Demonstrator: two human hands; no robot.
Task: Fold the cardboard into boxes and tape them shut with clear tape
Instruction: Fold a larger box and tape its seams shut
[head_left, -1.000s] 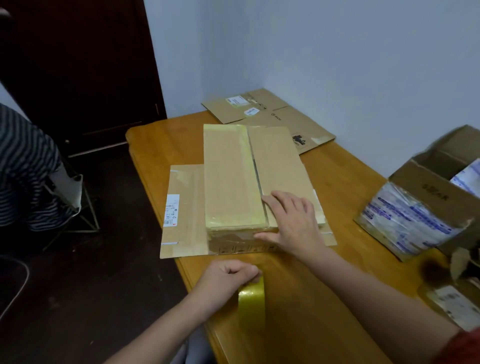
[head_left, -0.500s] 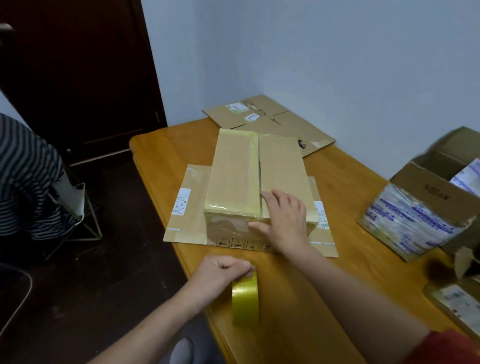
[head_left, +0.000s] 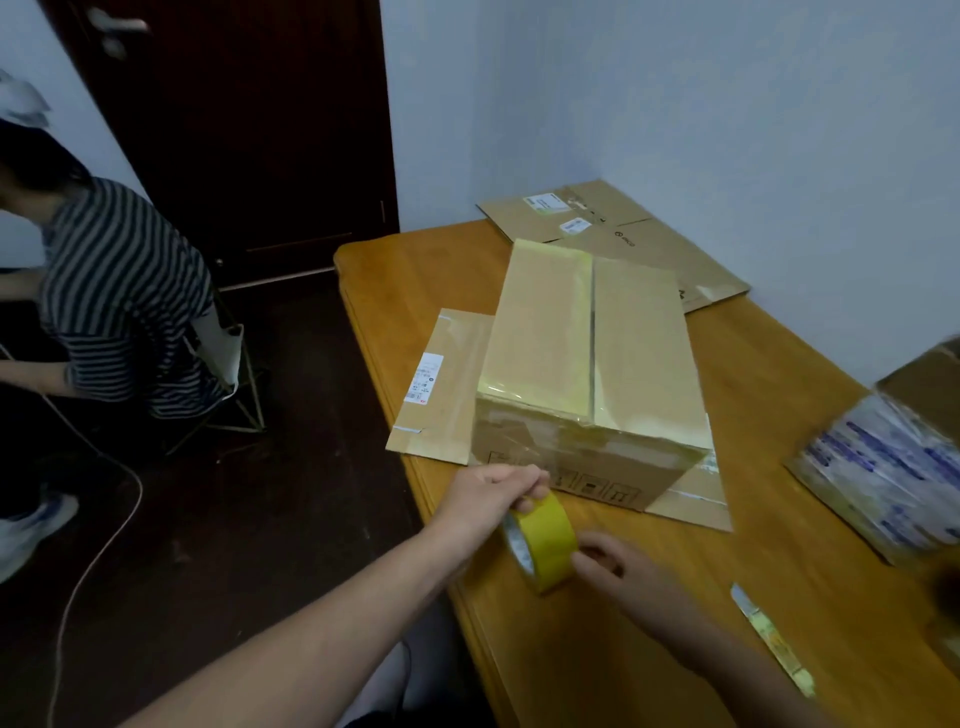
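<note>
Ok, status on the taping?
Left hand grips tape roll, right hand pinches its edge. Box closed, centre seam looks untaped. Nothing in the way.

Tans and yellows over warm orange wood

The closed rectangular cardboard box (head_left: 587, 364) is tan, its top glazed pale yellow under tape, its front printed with small dark symbols. The round roll of tape (head_left: 548, 540) is bright yellow with a whitish core. The flat cardboard sheet (head_left: 447, 415) is brown with a white label marked red. The wooden table (head_left: 675, 597) is orange-brown. A seated person's shirt (head_left: 119, 291) has dark and white stripes; the panelled door (head_left: 249, 130) is deep brown, the plain wall (head_left: 727, 104) pale blue-grey.
</note>
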